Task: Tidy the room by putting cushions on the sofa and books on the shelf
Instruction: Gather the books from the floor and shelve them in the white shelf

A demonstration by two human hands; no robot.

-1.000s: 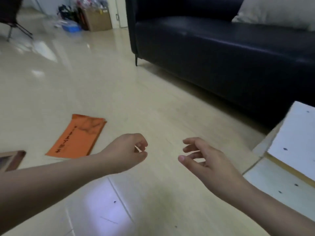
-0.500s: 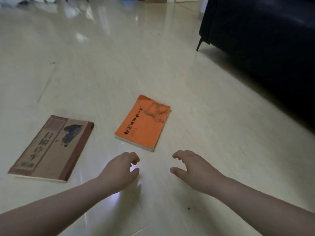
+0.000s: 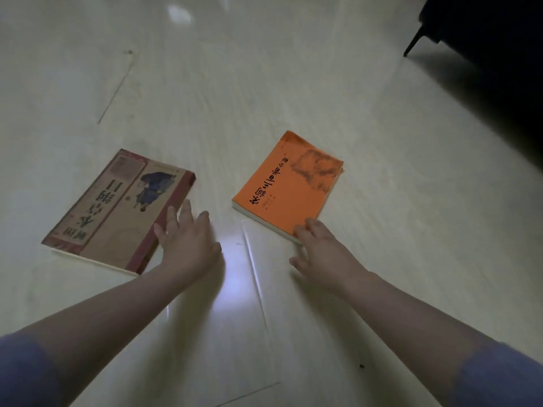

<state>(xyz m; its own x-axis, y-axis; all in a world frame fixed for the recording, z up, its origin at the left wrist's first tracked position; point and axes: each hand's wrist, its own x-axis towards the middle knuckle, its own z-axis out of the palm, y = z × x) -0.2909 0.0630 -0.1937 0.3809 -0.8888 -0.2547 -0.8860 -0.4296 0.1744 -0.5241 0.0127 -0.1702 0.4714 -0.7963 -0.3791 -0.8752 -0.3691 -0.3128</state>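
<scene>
Cream floor (image 3: 235, 83) by dark sofa (image 3: 499, 39); released left hand (image 3: 188, 242) touches brown book (image 3: 117, 207), released right hand (image 3: 323, 254) orange book (image 3: 285, 186).

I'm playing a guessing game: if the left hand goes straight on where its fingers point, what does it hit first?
The brown book. The left hand has straight fingers right at its red edge, perhaps touching; depth is unclear.

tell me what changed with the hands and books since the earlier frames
Both hands reached forward and apart: the left hand now has straight fingers at the spine edge of the brown book, the right hand sets fingertips on the near corner of the orange book. Neither is lifted. Both books stayed flat on the floor.
</scene>
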